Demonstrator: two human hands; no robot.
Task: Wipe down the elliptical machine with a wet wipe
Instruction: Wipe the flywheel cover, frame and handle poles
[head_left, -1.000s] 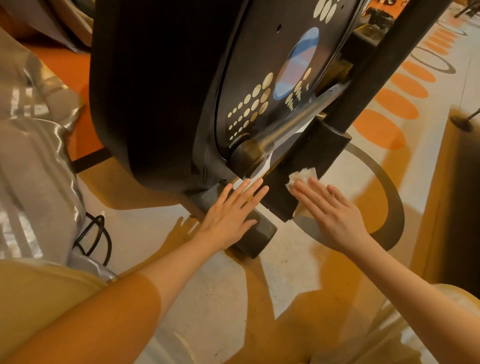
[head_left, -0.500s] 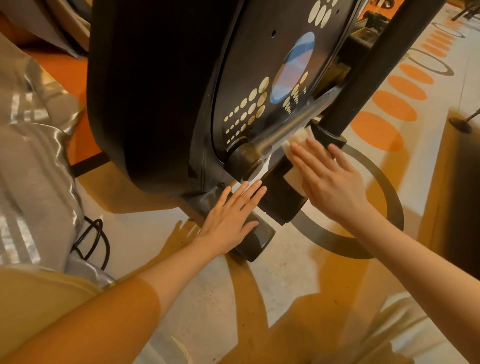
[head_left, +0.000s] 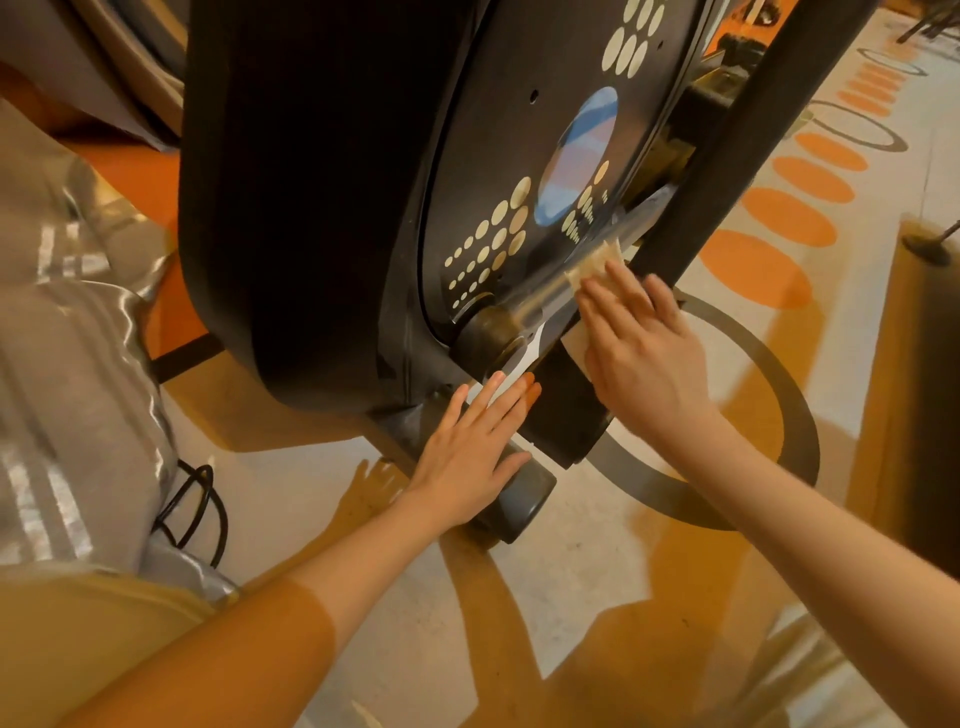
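Observation:
The black elliptical machine (head_left: 322, 197) fills the upper middle, with a round flywheel cover bearing pale dots and a shiny crank arm (head_left: 550, 291) running up to the right. My right hand (head_left: 644, 358) presses the white wet wipe (head_left: 592, 265) flat against the crank arm, fingers straight; most of the wipe is hidden under the palm. My left hand (head_left: 472, 452) lies flat with straight fingers on the machine's dark base foot (head_left: 519, 499), holding nothing.
A black upright bar (head_left: 753, 135) rises at the right of the flywheel. The pale floor carries orange ovals (head_left: 753, 270) and a grey ring. Grey shiny fabric (head_left: 67, 374) and a black cable (head_left: 192, 509) lie at the left. A dark object stands at the right edge.
My right hand has slid the wipe up from the lower black bracket onto the shiny crank arm. My left hand has stayed on the base foot.

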